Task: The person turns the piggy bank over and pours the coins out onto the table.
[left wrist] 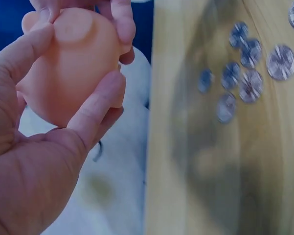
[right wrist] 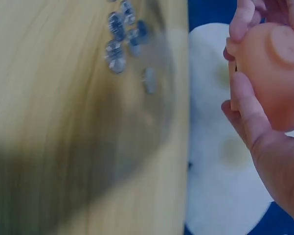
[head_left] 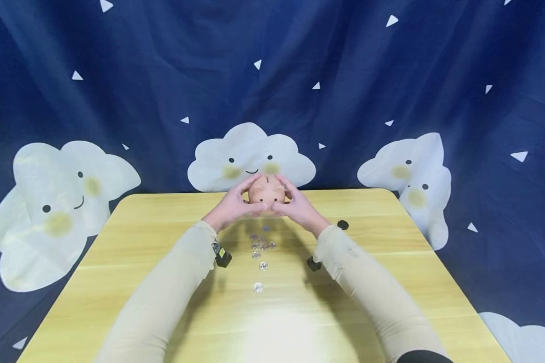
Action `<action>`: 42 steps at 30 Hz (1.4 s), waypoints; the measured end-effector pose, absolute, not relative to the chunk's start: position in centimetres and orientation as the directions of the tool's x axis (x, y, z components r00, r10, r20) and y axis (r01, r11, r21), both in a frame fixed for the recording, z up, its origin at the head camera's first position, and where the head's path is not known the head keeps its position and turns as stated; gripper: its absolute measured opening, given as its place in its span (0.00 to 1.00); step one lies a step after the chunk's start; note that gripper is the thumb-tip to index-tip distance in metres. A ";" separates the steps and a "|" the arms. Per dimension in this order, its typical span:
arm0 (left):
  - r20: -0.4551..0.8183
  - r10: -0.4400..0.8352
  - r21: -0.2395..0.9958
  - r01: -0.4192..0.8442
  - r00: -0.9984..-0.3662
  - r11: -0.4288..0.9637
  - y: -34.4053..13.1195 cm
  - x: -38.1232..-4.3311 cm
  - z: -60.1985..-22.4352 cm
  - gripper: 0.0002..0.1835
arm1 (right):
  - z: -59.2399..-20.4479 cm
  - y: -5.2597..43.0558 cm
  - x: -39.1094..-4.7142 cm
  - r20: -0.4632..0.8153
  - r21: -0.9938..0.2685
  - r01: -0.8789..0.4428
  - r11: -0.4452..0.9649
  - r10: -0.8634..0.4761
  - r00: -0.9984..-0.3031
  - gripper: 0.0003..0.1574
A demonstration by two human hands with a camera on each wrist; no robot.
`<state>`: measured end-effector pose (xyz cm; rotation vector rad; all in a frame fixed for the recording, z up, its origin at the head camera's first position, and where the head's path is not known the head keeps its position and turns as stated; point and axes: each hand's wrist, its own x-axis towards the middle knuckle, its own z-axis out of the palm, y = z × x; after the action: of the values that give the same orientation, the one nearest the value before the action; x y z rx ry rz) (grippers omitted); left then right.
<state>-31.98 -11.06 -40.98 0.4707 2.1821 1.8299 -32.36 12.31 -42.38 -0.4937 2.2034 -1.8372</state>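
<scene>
A pink piggy bank (head_left: 267, 189) is held up over the far part of the table, its slot and ears showing on top in the head view. My left hand (head_left: 233, 204) grips it from the left, thumb across the front. From the right, my right hand (head_left: 302, 206) grips the other side, its thumb close to the left one. The round snout (left wrist: 74, 25) faces the wrist cameras. Beneath it, several silvery coins (head_left: 263, 266) lie scattered on the table in a loose line toward me. One coin (right wrist: 149, 81) looks blurred, nearest the bank.
A small black round piece (head_left: 342, 225) lies on the wooden table (head_left: 141, 237) beyond my right wrist. Black wrist cameras (head_left: 222, 258) hang under both sleeves. Behind the table's far edge hangs a dark blue curtain (head_left: 163, 65) with white clouds and triangles.
</scene>
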 end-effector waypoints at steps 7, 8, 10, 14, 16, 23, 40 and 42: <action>-0.097 0.378 0.982 -0.028 -0.921 0.185 -12.2 -33.1 -44.5 0.54 | -45.9 10.4 -33.5 -0.077 -0.990 0.021 0.141 -0.408 -0.910 0.60; -0.104 0.373 0.979 -0.029 -0.922 0.202 -12.3 -33.1 -45.0 0.53 | -46.3 10.2 -33.5 -0.091 -0.988 0.029 0.155 -0.408 -0.908 0.59; -0.124 0.363 0.974 -0.044 -0.923 0.221 -12.5 -33.0 -45.7 0.53 | -47.0 9.9 -33.5 -0.116 -0.982 0.044 0.185 -0.405 -0.907 0.59; -0.138 0.344 0.972 -0.059 -0.929 0.229 -12.5 -32.7 -46.4 0.52 | -47.7 9.5 -33.4 -0.134 -0.972 0.045 0.229 -0.393 -0.910 0.59; -0.127 0.331 0.969 -0.046 -0.935 0.241 -12.5 -32.6 -46.5 0.51 | -47.8 9.4 -33.5 -0.119 -0.971 0.023 0.239 -0.394 -0.911 0.59; -0.044 0.277 0.873 0.098 -0.960 0.478 -12.4 -32.7 -47.4 0.52 | -48.3 9.5 -33.7 -0.022 -0.892 -0.149 0.426 -0.371 -0.929 0.57; -0.051 0.284 0.884 0.089 -0.957 0.459 -12.1 -32.9 -48.5 0.51 | -49.1 10.2 -33.7 -0.007 -0.884 -0.173 0.434 -0.384 -0.923 0.58; -0.059 0.279 0.880 0.082 -0.958 0.468 -11.9 -32.8 -48.3 0.52 | -49.1 10.3 -33.7 -0.008 -0.884 -0.173 0.433 -0.386 -0.923 0.58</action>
<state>-32.84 -11.89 -48.34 0.3138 2.5191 1.4944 -33.73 10.32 -49.09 -0.4904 2.4759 -1.4906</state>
